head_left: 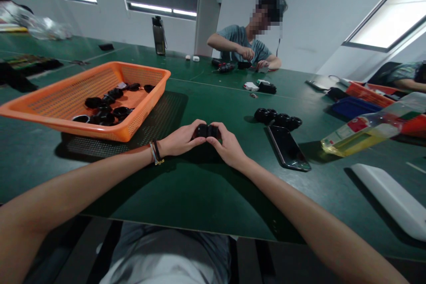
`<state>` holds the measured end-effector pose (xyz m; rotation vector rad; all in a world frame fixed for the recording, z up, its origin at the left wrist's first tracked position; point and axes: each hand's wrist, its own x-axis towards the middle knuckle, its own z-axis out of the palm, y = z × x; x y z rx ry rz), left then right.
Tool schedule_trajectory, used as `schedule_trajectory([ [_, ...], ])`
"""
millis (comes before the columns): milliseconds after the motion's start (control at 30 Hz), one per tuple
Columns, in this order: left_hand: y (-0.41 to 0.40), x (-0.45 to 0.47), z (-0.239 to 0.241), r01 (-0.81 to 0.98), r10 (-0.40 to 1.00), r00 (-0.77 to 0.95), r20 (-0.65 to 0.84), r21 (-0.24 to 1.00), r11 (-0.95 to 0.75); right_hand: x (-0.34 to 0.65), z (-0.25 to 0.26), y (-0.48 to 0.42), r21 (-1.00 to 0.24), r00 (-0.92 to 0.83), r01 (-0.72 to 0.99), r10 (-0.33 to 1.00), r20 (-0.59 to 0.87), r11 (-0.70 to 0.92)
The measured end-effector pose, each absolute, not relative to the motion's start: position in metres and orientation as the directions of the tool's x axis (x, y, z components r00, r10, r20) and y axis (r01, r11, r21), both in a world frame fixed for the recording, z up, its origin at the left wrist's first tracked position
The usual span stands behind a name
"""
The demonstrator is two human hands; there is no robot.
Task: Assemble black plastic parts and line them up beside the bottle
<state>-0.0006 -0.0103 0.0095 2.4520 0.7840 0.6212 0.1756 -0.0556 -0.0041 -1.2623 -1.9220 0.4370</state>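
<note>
Just above the green table point(199, 186), my left hand point(184, 139) and my right hand point(228, 144) meet in front of me. Between them is a small, rounded, glossy black part point(207, 131) with a groove or seam down its middle. The fingers of both hands are closed on it, one hand at each end, with the thumbs on the near side. Whether it is one piece or two pressed together, I cannot tell. To the left stands an orange plastic basket point(146, 113) with several black, round, hollow parts point(104, 115) in it.
On the right lie a row of black round parts point(278, 119), a smartphone point(289, 147), a tilted bottle of yellow liquid point(362, 133) and a white block point(389, 195). Across the table a co-worker point(246, 46) handles something small near a power drill point(224, 67). A dark bottle point(159, 37) stands far back.
</note>
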Motion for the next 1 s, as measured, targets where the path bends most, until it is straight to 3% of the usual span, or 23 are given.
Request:
schedule_trajectory([
  [300, -0.0045, -0.0020, 0.0080, 0.289, 0.597, 0.753, 0.276, 0.677, -0.677, 0.1748, -0.0059, -0.0567, -0.615, -0.252, 0.589, 0.843, 0.476, 0.524],
  [1000, -0.0063, -0.0024, 0.0088, 0.363, 0.623, 0.756, 0.200, 0.664, -0.654, 0.1768, -0.0071, -0.0557, -0.562, -0.287, 0.630, 0.833, 0.473, 0.536],
])
